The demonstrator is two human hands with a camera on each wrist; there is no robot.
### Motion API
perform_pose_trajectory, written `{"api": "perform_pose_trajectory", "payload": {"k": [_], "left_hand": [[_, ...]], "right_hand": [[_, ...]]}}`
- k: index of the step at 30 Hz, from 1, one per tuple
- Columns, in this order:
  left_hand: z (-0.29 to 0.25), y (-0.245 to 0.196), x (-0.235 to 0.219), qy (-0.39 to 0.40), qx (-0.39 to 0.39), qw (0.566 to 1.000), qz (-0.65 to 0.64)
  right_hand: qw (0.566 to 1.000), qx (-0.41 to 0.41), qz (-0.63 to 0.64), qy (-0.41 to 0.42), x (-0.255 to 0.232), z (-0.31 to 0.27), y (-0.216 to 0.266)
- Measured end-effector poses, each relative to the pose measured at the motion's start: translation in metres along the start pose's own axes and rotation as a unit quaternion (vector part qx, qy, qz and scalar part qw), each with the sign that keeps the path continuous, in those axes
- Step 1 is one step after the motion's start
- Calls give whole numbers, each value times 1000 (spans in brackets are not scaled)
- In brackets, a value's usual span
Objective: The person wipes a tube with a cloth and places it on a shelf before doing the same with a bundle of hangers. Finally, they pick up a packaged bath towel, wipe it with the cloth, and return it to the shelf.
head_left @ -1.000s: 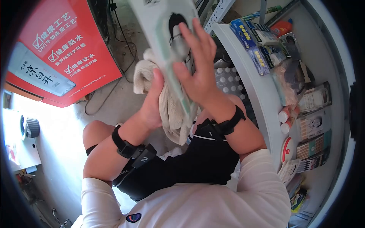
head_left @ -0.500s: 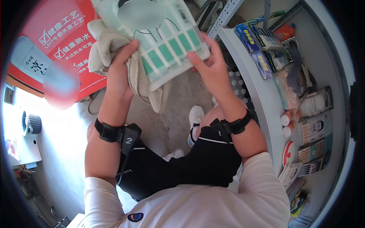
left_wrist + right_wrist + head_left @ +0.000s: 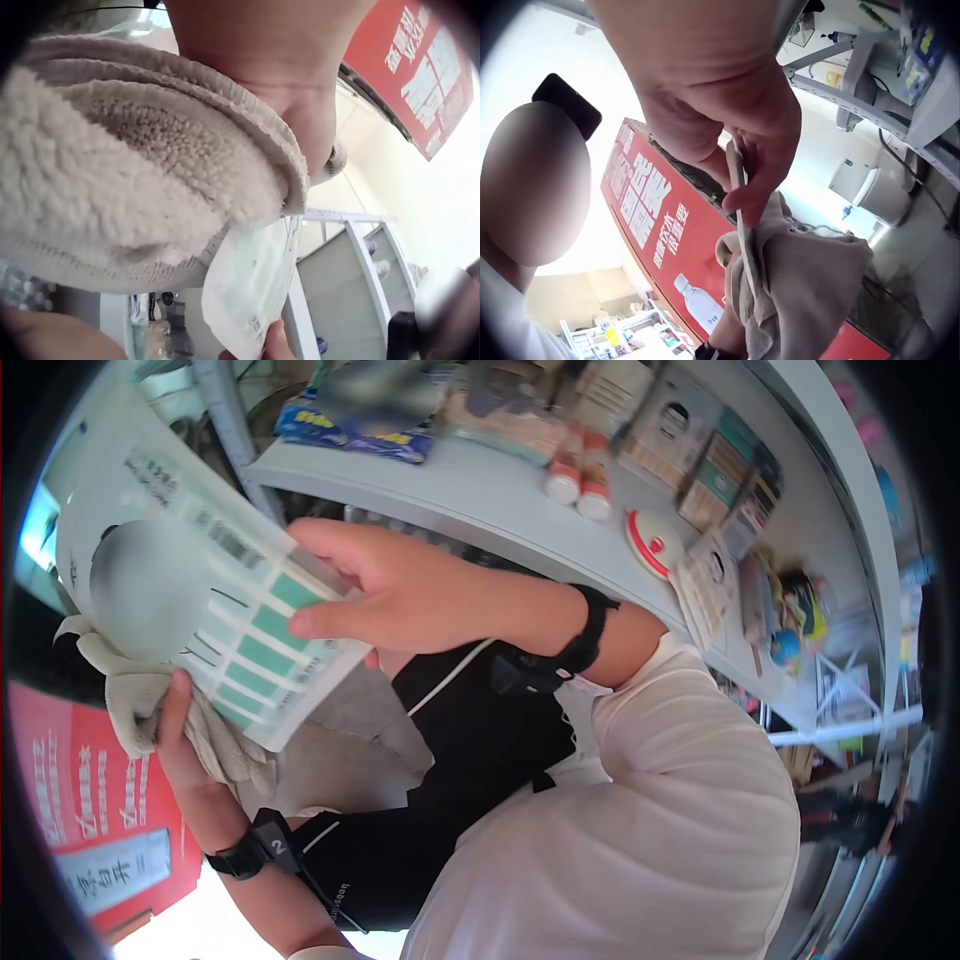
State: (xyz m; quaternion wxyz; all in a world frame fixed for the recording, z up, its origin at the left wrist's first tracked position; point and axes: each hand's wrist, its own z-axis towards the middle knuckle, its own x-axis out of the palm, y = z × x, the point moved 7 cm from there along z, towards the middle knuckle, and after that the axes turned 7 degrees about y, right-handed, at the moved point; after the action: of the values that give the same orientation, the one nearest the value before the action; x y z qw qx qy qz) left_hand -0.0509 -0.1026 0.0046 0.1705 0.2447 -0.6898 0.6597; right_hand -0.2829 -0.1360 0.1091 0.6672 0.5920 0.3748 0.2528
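A flat white-and-green package (image 3: 265, 615), printed with a barcode and green blocks, is held tilted at the left of the head view. My right hand (image 3: 400, 585) pinches its near edge, thumb on the printed face. In the right wrist view the package (image 3: 740, 232) shows edge-on between thumb and fingers of the right hand (image 3: 727, 120). My left hand (image 3: 183, 745) grips a bunched beige cloth (image 3: 135, 695), which lies against the package's lower left edge. The thick, fleecy cloth (image 3: 165, 150) covers much of the left wrist view and hides the left fingers.
A grey shelf (image 3: 470, 510) stands close to the right arm. It carries blue packs (image 3: 350, 435), red-and-white bottles (image 3: 578, 475), a round red-and-white container (image 3: 652, 543) and boxed goods. A red printed cabinet (image 3: 95, 800) is at the lower left.
The head view has turned toward the shelf, and the package now sits farther left in it. The right hand went from spread over the package's face to pinching its edge; the left keeps the cloth.
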Motion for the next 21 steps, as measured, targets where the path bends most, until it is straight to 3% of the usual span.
{"api": "perform_pose_trajectory", "payload": {"k": [3,4,6,9,11,13,15,16,17,19,21], "left_hand": [[-3,22,28,-6,-59,995,79],[-9,32,42,-6,-87,991,101],[-20,35,85,56,-77,978,183],[-22,63,117,186,-106,954,211],[-30,74,133,243,-111,933,243],[-41,65,146,285,1,909,305],[-54,53,153,314,105,881,339],[-55,48,152,322,115,886,314],[-56,45,151,328,114,896,278],[-51,44,143,306,10,950,59],[-49,42,131,269,-33,958,-89]], "right_hand": [[995,58,67,-48,-10,-48,-19],[997,13,22,-74,-12,-62,-20],[987,-71,-71,-123,-14,-90,-27],[976,7,48,-210,-20,-138,-40],[941,3,100,-325,-28,-170,-50],[893,-16,118,-433,-52,-212,-62],[800,-1,87,-593,-84,-264,-57],[757,15,61,-650,-101,-293,-52],[742,-6,54,-669,-117,-318,-48],[698,-22,13,-715,-153,-383,-54],[644,22,-90,-760,-181,-452,-69]]}}
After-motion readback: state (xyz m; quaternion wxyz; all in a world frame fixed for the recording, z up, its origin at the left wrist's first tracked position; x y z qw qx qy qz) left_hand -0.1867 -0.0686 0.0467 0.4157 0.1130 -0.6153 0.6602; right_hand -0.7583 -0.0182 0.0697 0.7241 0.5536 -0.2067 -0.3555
